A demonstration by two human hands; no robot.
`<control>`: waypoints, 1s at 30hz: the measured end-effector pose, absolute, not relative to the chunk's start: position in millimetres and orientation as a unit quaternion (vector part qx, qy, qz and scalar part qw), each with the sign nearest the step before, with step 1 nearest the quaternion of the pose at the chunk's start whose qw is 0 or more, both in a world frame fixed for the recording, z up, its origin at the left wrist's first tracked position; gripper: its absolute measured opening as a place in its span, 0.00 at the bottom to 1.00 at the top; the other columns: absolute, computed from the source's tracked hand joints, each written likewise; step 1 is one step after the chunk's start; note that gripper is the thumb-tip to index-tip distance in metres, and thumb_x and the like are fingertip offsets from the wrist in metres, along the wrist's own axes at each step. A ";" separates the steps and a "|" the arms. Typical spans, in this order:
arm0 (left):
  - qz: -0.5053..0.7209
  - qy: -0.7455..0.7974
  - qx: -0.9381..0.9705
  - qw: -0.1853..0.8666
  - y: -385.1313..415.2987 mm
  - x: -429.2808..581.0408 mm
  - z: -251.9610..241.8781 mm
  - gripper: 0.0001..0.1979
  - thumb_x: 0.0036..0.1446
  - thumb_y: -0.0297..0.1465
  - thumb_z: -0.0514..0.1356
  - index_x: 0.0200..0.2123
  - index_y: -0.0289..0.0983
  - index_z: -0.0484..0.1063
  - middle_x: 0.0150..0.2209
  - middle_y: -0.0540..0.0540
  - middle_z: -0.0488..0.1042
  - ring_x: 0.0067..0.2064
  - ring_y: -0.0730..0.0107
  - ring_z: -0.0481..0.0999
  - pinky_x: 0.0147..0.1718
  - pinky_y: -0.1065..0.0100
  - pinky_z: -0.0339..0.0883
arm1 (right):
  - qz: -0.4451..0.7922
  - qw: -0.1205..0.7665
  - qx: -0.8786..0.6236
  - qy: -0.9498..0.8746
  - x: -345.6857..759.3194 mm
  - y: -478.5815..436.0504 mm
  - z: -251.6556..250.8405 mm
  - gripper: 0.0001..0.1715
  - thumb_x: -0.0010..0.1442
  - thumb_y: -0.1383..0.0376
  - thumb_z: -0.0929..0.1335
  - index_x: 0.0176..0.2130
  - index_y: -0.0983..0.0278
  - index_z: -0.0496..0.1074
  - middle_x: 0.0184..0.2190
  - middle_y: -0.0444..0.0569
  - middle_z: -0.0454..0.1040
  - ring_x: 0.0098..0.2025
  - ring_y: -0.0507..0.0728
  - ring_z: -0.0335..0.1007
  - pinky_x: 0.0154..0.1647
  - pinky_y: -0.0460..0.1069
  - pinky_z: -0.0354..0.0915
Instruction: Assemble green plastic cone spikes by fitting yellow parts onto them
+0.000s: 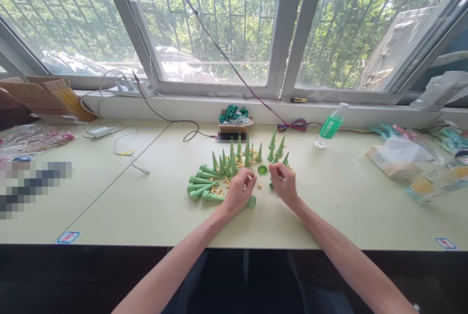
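Note:
My left hand (240, 190) hovers over the table with its fingers curled and thumb drawn in; anything between them is too small to make out. Just across from it, my right hand (283, 181) is closed in a pinch, its fingertips' content hidden. Between the hands lies a round green cap (262, 170). Several green plastic cone spikes (206, 183) lie on their sides left of my left hand, and one spike's ribbed end (252, 201) shows beneath it. More green cones (272, 139) stand point-up behind the hands. Small tan pegs (219, 190) are scattered among them.
A small cardboard box (249, 122) with green material stands at the back. Right of it are bundled wires (296, 124) and a water bottle (329, 128). A tissue pack (395, 158) and another bottle (435, 182) lie far right; a white cable (126, 154) runs at left.

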State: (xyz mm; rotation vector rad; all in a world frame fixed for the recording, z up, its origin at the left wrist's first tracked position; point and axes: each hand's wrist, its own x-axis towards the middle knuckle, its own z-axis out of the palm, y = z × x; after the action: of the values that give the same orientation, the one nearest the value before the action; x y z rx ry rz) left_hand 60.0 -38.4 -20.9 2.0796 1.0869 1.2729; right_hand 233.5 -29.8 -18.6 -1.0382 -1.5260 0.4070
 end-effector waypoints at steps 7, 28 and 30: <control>0.443 0.400 0.716 0.362 -37.9 58.6 -20.9 0.34 0.69 0.47 0.40 0.26 0.34 0.76 0.26 0.44 0.74 0.29 0.69 0.72 0.32 0.68 0.66 | 0.190 0.544 -0.414 -0.705 233.9 -29.8 -19.3 0.19 0.66 0.55 0.63 0.28 0.62 0.67 0.20 0.42 0.66 0.22 0.50 0.59 0.24 0.46 0.59; 0.472 0.356 0.767 0.249 -35.7 58.4 -21.9 0.09 0.63 0.35 0.59 0.42 0.39 0.75 0.40 0.45 0.69 0.28 0.78 0.69 0.27 0.73 0.68 | 0.194 0.521 -0.422 -0.716 230.7 -30.0 -18.0 0.21 0.65 0.53 0.64 0.25 0.62 0.64 0.18 0.40 0.59 0.21 0.49 0.52 0.22 0.46 0.54; 0.472 0.362 0.766 0.241 -36.2 59.5 -21.3 0.09 0.63 0.35 0.58 0.43 0.38 0.73 0.40 0.46 0.69 0.28 0.78 0.70 0.28 0.73 0.68 | 0.189 0.533 -0.428 -0.705 230.3 -29.9 -18.7 0.21 0.66 0.54 0.63 0.26 0.62 0.64 0.19 0.40 0.60 0.21 0.49 0.53 0.22 0.45 0.55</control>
State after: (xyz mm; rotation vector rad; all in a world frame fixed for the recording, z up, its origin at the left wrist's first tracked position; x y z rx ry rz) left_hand 59.5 -36.2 -21.3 2.0958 0.9912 1.2918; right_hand 230.3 -29.9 -18.7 -1.0205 -1.6818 0.4501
